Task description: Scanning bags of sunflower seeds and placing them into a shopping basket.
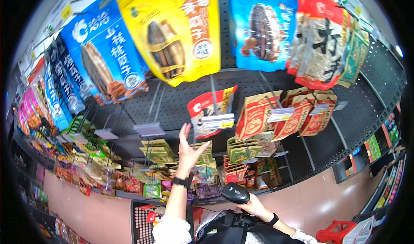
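Observation:
My left hand (190, 150) is raised, fingers apart and holding nothing, with a black band around the wrist. Just above and to the right of it hangs a red-and-white snack pouch (202, 108), partly covered by a price tag (218, 121). Lower down and close to my body, my right hand (254, 208) grips a black handheld barcode scanner (235, 193). Green pouches (205, 152) hang behind the left fingers. Higher up are a large yellow sunflower seed pouch (171, 34) and a blue one (265, 27).
Kraft-paper pouches with red labels (258, 114) hang on hooks to the right. A black perforated shelf panel (352, 114) backs the display. Below stand a black basket (139, 224) with packets in it and, at the lower right, a red plastic stool (334, 232).

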### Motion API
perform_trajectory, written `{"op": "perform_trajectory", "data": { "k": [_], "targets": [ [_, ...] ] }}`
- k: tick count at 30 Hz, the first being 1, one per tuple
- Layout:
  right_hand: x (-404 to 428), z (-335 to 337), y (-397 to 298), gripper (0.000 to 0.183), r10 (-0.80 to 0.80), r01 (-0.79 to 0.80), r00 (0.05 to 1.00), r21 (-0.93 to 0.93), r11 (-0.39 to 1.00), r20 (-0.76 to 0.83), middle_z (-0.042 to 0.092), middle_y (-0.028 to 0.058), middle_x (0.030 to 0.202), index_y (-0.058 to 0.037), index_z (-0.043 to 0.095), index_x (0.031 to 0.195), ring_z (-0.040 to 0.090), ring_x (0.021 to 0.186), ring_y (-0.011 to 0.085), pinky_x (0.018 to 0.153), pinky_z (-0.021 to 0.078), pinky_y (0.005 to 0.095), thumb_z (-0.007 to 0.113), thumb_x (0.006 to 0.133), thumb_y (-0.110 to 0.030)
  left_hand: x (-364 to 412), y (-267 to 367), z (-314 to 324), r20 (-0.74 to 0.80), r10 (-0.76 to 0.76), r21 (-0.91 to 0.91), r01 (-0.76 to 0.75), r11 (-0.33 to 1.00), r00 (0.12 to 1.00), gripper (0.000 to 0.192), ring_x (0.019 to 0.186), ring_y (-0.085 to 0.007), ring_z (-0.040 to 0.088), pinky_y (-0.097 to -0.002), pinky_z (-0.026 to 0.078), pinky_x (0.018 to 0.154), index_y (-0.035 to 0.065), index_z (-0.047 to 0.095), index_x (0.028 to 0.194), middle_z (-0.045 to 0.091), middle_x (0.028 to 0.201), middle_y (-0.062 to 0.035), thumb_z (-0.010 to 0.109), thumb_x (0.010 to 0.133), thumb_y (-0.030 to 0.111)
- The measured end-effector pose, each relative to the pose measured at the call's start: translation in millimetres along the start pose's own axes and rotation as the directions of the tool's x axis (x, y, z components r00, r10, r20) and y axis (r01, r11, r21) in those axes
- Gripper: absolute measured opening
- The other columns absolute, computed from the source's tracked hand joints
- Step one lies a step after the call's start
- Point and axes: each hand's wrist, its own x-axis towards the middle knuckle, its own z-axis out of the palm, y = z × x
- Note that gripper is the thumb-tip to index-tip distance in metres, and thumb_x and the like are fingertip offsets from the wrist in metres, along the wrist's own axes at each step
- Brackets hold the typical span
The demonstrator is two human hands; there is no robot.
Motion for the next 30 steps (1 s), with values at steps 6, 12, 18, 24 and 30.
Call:
{"op": "perform_trajectory", "data": {
  "k": [6, 12, 18, 24, 30],
  "targets": [
    [-13, -23, -5, 0.044, 0.022, -0.023, 0.996, -0.008, 1.0, -0.086, 0.063, 0.0095, 0.101, -0.0023, 0.056, 0.11, 0.058, 0.091, 0.0136, 0.081, 0.0457, 0.0293, 0.073, 0.072, -0.017, 42, -43, 52, -0.018, -0.208, -0.562, 0.163, 0.811, 0.978, 0.052, 0.09, -0.016, 0.059, -0.0295, 0.048, 0.082, 0.0007, 0.05, 0.109, 0.06, 0.101, -0.0079, 0.071, 0.062, -0.008],
    [-34, -31, 3, 0.041, 0.008, 0.004, 0.978, 0.056, 0.998, -0.208, 0.063, 0.0086, 0.099, -0.0019, 0.056, 0.108, 0.058, 0.091, 0.0139, 0.081, 0.0455, 0.0292, 0.072, 0.072, -0.014, 7, 9, 55, -0.113, -0.272, -0.357, 0.217, 0.909, 0.956, 0.031, 0.075, -0.0098, 0.058, -0.0254, 0.047, 0.068, -0.0001, 0.058, 0.094, 0.063, 0.086, -0.0046, 0.075, 0.068, 0.002],
    [-58, -22, 13, 0.041, -0.012, 0.054, 0.958, 0.136, 0.989, -0.288, 0.064, 0.0062, 0.096, -0.0014, 0.058, 0.106, 0.057, 0.089, 0.0129, 0.082, 0.0451, 0.0298, 0.073, 0.068, -0.006, -36, 76, 8, 0.017, -0.289, -0.544, 0.251, 0.801, 0.957, 0.043, 0.086, -0.0124, 0.058, -0.0269, 0.047, 0.078, 0.0007, 0.05, 0.105, 0.06, 0.099, -0.007, 0.072, 0.068, -0.002],
    [-71, -6, -13, 0.04, 0.012, 0.12, 0.904, 0.281, 0.952, -0.427, 0.063, 0.0059, 0.092, -0.0011, 0.056, 0.107, 0.059, 0.085, 0.013, 0.079, 0.0464, 0.0292, 0.07, 0.07, -0.004, -58, 105, -33, 0.151, -0.323, -0.579, 0.348, 0.738, 0.934, 0.05, 0.089, -0.0163, 0.059, -0.0287, 0.048, 0.081, -0.0007, 0.044, 0.11, 0.057, 0.104, -0.0103, 0.07, 0.068, -0.005],
    [-78, 7, -38, 0.028, -0.035, 0.192, 0.956, 0.531, 0.825, -0.29, 0.061, 0.007, 0.083, 0.0007, 0.055, 0.104, 0.059, 0.071, 0.0151, 0.067, 0.0477, 0.0288, 0.062, 0.077, 0.002, -68, 107, -31, 0.212, -0.35, -0.762, 0.379, 0.525, 0.912, 0.046, 0.087, -0.0162, 0.061, -0.0283, 0.049, 0.079, 0.0003, 0.044, 0.11, 0.06, 0.1, -0.011, 0.067, 0.071, -0.007]
  ]
}}
